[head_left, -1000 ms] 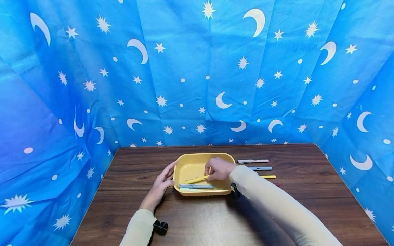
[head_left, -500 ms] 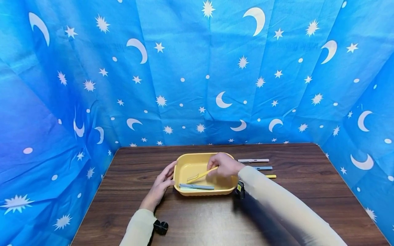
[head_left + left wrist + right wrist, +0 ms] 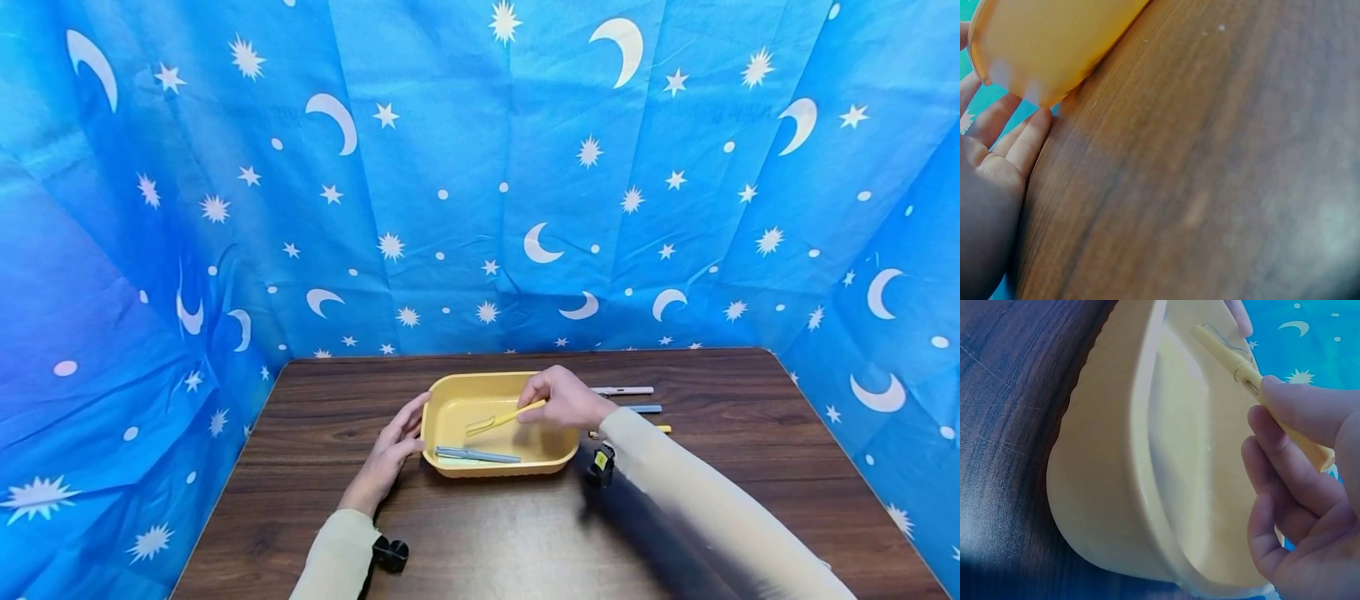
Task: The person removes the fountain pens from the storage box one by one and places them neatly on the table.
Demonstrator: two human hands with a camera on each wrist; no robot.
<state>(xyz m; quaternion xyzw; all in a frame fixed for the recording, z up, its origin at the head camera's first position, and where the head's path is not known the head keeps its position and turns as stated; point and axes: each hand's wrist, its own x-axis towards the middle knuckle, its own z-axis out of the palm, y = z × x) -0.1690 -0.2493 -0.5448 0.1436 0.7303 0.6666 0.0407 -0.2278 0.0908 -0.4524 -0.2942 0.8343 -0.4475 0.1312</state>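
While the left hand (image 3: 388, 454) is resting against the left end of a yellow plastic tray (image 3: 495, 472), its fingers lying nearly straight along the outer wall and clasping nothing, the right hand (image 3: 566, 398) is pinching a yellow pen (image 3: 498, 419) between thumb and fingers. This pen is hanging over the inside of the tray, toward its right half, cap end pointing left and slanting downward; the right wrist view is showing a wire clip along the cap. Right hand's other fingers are curling loosely below the barrel. Near the tray's front wall, a grey-blue pen (image 3: 480, 455) is lying lengthwise, with a pale green item (image 3: 459, 462) showing just beside it, mostly hidden, type unclear. To the right of the tray, on the dark wood-grain table (image 3: 495, 542), three more pens are lying roughly parallel: a pale pink pen (image 3: 626, 390) farthest back, a blue pen (image 3: 647, 409) next, a second yellow pen (image 3: 662, 429) nearest, all partly covered by the right hand or forearm. Blue cloth (image 3: 465, 125) with white moons and stars is hanging behind.
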